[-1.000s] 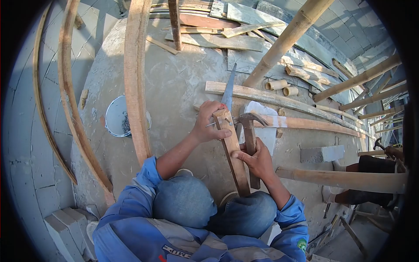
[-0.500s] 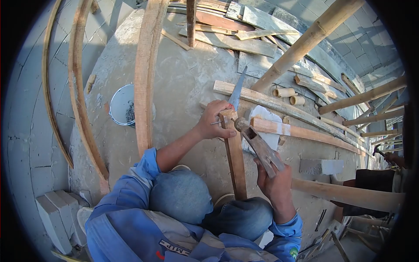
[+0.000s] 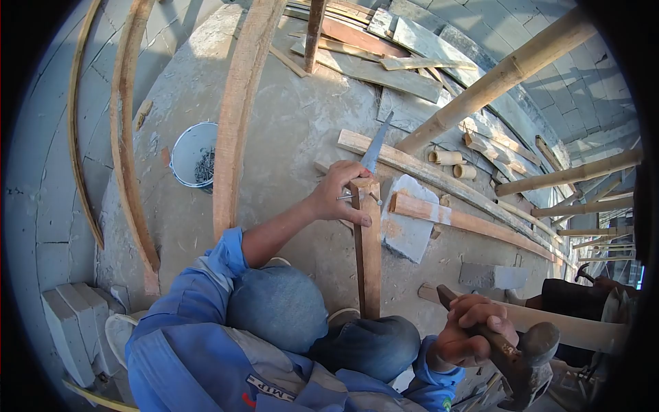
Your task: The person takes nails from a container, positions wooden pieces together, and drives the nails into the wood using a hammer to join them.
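My left hand (image 3: pixel 336 194) is closed around the top of a wooden batten (image 3: pixel 369 268), which stands up between my knees. One nail (image 3: pixel 375 198) sticks out of the batten's right face, near the top. Another nail (image 3: pixel 346 198) shows on the left side, by my fingers. Away to the lower right, my right hand (image 3: pixel 477 329) grips the handle of a hammer (image 3: pixel 532 378), its head apart from the batten. Just beyond my left hand lies a handsaw (image 3: pixel 376 144), its handle mostly hidden.
A bucket (image 3: pixel 189 145) holding nails (image 3: pixel 206 168) stands on the left. Long timbers (image 3: pixel 237 123) cross the floor. A pale block (image 3: pixel 410 230) lies right of the batten, under a timber's end. Bamboo poles (image 3: pixel 508 72) slant on the right, where another person's hand (image 3: pixel 607 283) holds a hammer.
My right hand has swung the hammer from the batten's top down to the lower right. The nail on the right face now shows clearly. My left hand keeps its hold.
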`<state>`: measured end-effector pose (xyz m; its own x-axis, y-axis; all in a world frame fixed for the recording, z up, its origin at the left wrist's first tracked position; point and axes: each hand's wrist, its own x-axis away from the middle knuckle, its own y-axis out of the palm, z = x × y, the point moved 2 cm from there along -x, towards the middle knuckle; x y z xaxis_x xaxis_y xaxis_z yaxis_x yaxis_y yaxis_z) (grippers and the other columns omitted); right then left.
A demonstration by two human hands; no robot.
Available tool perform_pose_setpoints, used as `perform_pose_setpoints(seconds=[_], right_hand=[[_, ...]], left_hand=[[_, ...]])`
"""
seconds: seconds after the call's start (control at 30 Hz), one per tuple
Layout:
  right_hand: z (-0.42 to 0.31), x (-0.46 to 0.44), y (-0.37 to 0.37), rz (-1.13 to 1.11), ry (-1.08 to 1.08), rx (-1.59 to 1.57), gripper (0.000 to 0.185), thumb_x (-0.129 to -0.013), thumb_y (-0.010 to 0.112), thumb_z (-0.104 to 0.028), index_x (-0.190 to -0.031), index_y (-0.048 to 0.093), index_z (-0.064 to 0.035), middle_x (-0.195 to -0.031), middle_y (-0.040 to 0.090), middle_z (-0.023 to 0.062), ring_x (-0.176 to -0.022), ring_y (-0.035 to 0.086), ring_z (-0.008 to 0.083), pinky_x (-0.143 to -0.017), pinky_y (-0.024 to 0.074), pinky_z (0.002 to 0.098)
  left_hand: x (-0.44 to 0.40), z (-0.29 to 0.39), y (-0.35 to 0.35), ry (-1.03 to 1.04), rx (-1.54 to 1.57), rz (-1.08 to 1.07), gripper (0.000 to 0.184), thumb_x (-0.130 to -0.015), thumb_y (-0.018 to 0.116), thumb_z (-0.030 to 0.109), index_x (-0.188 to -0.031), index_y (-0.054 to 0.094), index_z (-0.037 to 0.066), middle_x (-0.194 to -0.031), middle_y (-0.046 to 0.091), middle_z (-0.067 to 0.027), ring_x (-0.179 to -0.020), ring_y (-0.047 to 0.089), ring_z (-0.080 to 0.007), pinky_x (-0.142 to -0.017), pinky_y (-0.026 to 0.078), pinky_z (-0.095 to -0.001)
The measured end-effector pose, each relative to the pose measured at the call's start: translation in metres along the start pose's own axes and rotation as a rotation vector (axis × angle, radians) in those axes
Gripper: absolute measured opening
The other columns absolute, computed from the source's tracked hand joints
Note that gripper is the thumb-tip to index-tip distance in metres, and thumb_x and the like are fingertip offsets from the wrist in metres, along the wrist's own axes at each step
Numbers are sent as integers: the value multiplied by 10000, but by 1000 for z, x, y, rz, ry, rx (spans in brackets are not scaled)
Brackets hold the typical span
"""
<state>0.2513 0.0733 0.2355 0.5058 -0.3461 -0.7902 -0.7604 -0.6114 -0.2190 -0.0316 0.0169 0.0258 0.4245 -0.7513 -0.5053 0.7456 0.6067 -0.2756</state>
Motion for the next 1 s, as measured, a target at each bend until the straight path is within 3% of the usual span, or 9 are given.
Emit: perform_pose_setpoints(seconds=[0.03,0.2,0.3,0.47,0.57,0.73,0.83,0.93,1.0], right_hand=[[5,5,5,14,33,39,452,-1076,543,-455,-1284,521,-55,-752,521,73,-572,500,153,-504,492,316],[36,53,-5,-311,216,449,116,-956,639,-58,-1062,627,-11,-935,678,167,-738,679,301,-567,509,373],[47,24,26,-546,155,498,210,-876,660,44,-1077,650,-16,-954,678,172,-710,692,323,-575,549,391],[40,10,30,-485,120,567,189,-925,695,-23,-1103,638,-3,-901,652,160,-674,673,294,-580,558,377],[29,24,8,-192,382,173,366,-1061,620,-317,-1227,569,5,-807,632,96,-602,577,191,-528,494,367],[-15,-13,-4,141,-55,-71,520,-1039,503,-568,-1285,461,-112,-801,503,52,-568,528,176,-583,555,365],[-12,-6,3,63,-59,-18,473,-1083,466,-522,-1315,468,-110,-817,479,53,-584,499,171,-577,510,350],[21,24,6,-187,231,153,381,-1100,517,-390,-1169,540,-16,-747,502,55,-581,513,164,-526,464,324],[36,22,18,-421,228,429,281,-1011,608,-146,-1263,583,-25,-913,650,118,-685,638,313,-624,534,386]], left_hand=[[0,-2,0,3,-1,-2,866,-530,882,675,-1076,654,43,-1042,639,-87,-1017,604,-279,-971,416,-411],[2,-5,-2,61,-72,-25,1002,-487,955,598,-1229,594,30,-1126,629,-85,-1095,608,-260,-1023,418,-403],[6,-7,4,-121,203,-4,1156,-490,997,510,-1384,455,16,-1179,613,-88,-1173,590,-233,-1058,424,-391],[6,-12,2,-150,176,-72,1230,-499,1016,461,-1438,364,7,-1316,536,-114,-1221,569,-229,-1090,420,-392],[4,-9,-1,-156,159,-95,1213,-499,1016,461,-1429,381,11,-1374,490,-123,-1234,566,-239,-1104,416,-399],[4,-5,-3,-110,139,-59,1110,-487,1003,499,-1356,476,53,-1315,535,-100,-1220,554,-252,-1090,405,-411],[4,-8,-4,-67,69,-67,1019,-477,982,551,-1269,553,73,-1249,576,-77,-1192,550,-263,-1080,381,-415],[2,-11,-6,-49,46,-64,963,-475,961,590,-1206,596,80,-1211,595,-65,-1174,546,-274,-1077,362,-416],[3,-12,-5,-51,37,-54,956,-480,951,607,-1199,603,81,-1213,594,-65,-1178,544,-279,-1080,356,-417]])
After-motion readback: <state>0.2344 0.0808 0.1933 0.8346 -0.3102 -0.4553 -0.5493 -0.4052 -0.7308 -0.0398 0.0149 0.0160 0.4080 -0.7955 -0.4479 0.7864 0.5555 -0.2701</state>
